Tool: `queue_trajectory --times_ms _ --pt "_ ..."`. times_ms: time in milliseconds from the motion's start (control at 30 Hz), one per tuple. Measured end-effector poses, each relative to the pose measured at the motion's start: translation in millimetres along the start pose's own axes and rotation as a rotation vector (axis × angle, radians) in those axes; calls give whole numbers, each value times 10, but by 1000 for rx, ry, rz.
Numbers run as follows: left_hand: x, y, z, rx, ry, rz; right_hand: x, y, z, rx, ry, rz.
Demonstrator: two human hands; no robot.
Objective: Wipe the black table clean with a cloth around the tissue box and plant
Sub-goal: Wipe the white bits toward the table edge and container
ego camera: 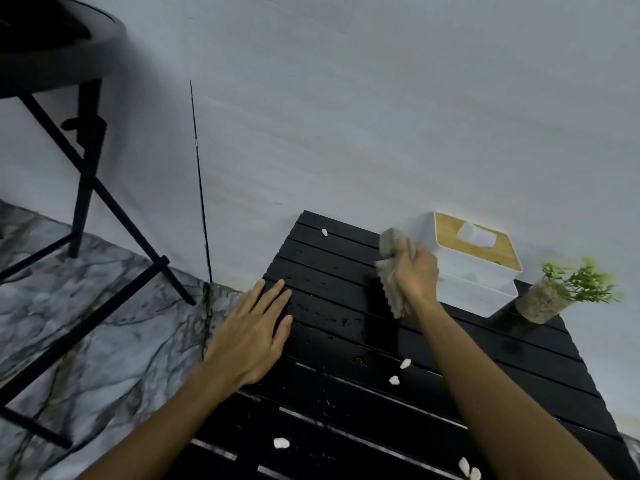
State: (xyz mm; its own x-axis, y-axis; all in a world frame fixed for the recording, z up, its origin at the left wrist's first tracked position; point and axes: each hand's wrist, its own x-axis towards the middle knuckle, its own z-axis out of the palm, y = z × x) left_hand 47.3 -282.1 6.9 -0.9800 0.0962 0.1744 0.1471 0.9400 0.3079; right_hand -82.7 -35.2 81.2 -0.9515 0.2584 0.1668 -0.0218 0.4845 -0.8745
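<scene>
our right hand (414, 271) bunches the grey cloth (389, 268) in a fist, lifted off the slats w/ a tail hanging, prob. to reposition. just beyond the knuckles sits the tissue box (474, 265), plant (561, 292) further out. left hand (252, 337) lies flat, fingers straight, bracing the black table (502, 368) edge (white crumbs (398, 372) nearer us).

Table (485, 368) black slatted, glossy wet; cloth (389, 271) rough grey; tissue box (474, 282) white, wood lid.
</scene>
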Motion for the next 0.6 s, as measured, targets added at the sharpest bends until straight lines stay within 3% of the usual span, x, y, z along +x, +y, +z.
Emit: queue_trajectory --times_ms 133,200,267,600 --pt "-14 1 -10 9 13 0 476 121 453 -72 97 112" --pt "-22 1 -11 12 27 2 559 203 685 -330 50 109" --pt "-17 5 -16 -3 39 8 552 234 909 -504 29 28" --pt "-5 -23 26 12 60 15 670 49 1476 -568 -282 -326"
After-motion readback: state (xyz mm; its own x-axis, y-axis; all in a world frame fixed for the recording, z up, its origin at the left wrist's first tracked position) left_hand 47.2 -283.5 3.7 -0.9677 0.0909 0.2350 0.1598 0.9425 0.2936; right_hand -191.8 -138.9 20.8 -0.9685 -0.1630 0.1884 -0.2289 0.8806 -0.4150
